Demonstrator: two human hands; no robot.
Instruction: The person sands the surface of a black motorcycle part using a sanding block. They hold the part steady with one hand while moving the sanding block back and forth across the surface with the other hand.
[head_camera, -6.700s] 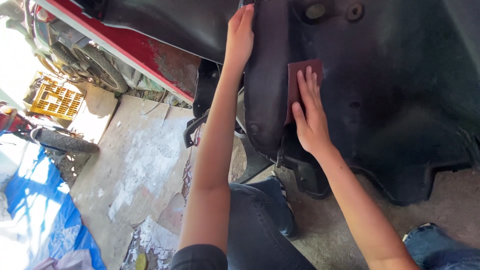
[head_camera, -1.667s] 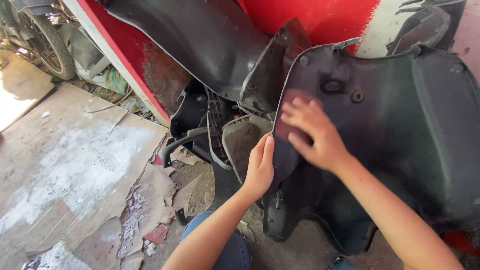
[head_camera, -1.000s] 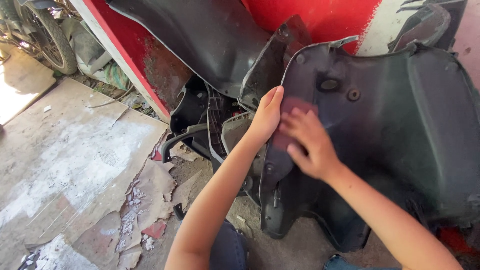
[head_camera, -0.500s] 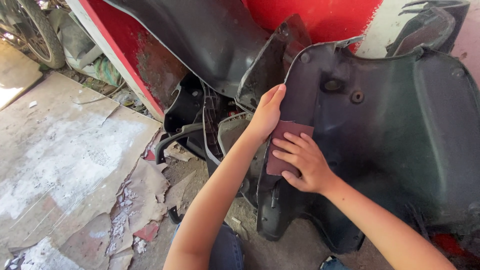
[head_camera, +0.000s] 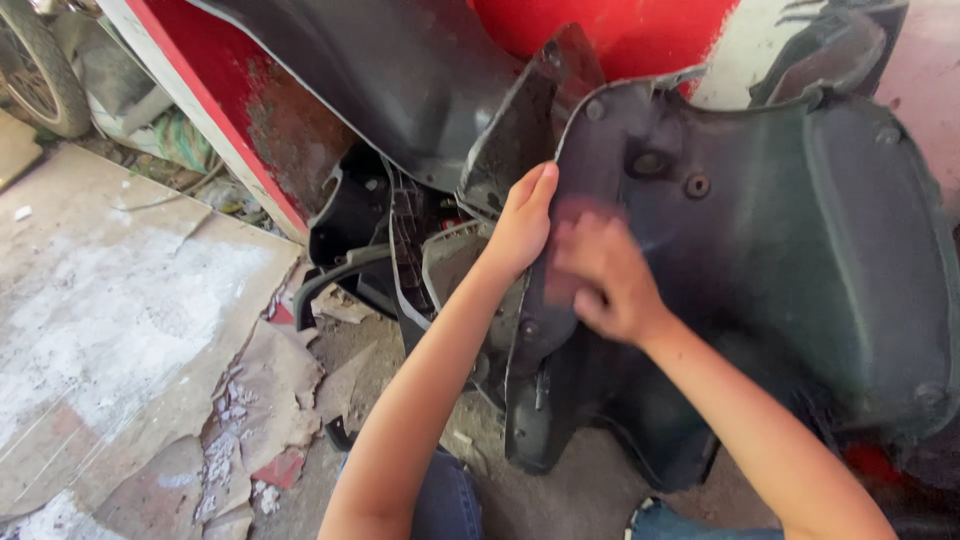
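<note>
Plastic of the dark scooter body panel (head_camera: 760, 260) looks stiff but light, likely to flex at its thin edges. It stands upright at centre right against the red wall (head_camera: 620, 30). Your left hand (head_camera: 520, 225) curls its grip around the panel's left rim; your right hand (head_camera: 600, 275), blurred, presses a reddish sanding sheet (head_camera: 570, 215) flat against it. No labels or packages show.

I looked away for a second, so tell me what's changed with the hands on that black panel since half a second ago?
The right hand slid the reddish sanding sheet up the black plastic panel and is blurred with motion. The left hand still grips the panel's left edge; the panel has not shifted.
</note>
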